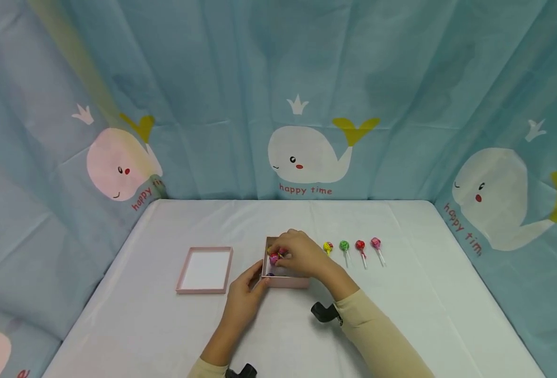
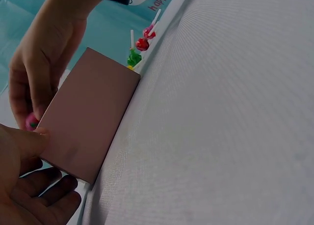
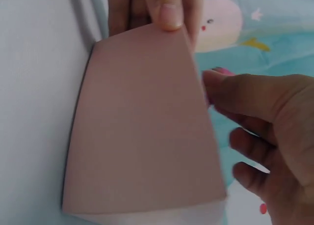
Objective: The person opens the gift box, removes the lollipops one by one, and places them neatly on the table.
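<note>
A pink open-topped box stands on the table with several wrapped lollipops inside. My left hand grips the box's near left corner, its thumb on the front wall and its fingers along the left side. Reaching over the box from the right, my right hand pinches a pink lollipop between thumb and fingertips at the box's rim. In the right wrist view the pink wrapper shows just past the fingertips. The box's front wall and my fingers hide most of the contents.
A shallow pink-edged lid with a white inside lies to the left. Right of the box, a yellow lollipop, a green one, a red one and a pink one lie in a row, sticks toward me.
</note>
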`<state>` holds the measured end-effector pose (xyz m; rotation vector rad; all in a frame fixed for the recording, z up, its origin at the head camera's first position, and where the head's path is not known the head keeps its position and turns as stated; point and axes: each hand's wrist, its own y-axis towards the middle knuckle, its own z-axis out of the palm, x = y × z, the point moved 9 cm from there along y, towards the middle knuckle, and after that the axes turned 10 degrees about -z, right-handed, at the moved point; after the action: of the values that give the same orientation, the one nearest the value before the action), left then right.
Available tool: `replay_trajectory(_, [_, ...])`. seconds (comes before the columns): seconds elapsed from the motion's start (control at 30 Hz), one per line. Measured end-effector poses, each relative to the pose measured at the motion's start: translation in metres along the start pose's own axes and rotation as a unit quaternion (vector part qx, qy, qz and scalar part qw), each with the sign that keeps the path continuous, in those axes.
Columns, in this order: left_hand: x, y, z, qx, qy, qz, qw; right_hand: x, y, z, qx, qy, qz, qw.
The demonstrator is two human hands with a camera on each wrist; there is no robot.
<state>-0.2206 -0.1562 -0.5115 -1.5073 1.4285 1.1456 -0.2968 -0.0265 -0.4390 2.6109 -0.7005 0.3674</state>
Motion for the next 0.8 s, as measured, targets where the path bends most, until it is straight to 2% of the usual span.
replay_trajectory(0.13, [0.001, 0.001, -0.001, -0.005, 0.009, -0.006, 0.9999, 0.004, -0.008, -0.023, -0.076, 0.010, 0.002, 0.997])
replay_trajectory(0.33, [0.004, 0.000, 0.003, -0.002, 0.012, -0.027, 0.9995, 0.015, -0.032, -0.059, -0.175, 0.029, -0.015, 0.984])
replay_trajectory(0.43, [0.006, -0.002, 0.004, -0.003, 0.019, -0.038, 0.9991, 0.017, -0.048, -0.070, -0.195, 0.048, -0.005, 0.980])
replay_trajectory(0.63, [0.006, -0.002, 0.003, -0.009, 0.015, -0.041, 0.9990, 0.011, -0.078, -0.085, -0.210, 0.095, 0.041, 0.972])
replay_trajectory(0.8, [0.004, -0.002, 0.001, -0.009, 0.017, -0.037, 0.9991, 0.009, -0.093, -0.098, -0.223, 0.091, 0.039, 0.970])
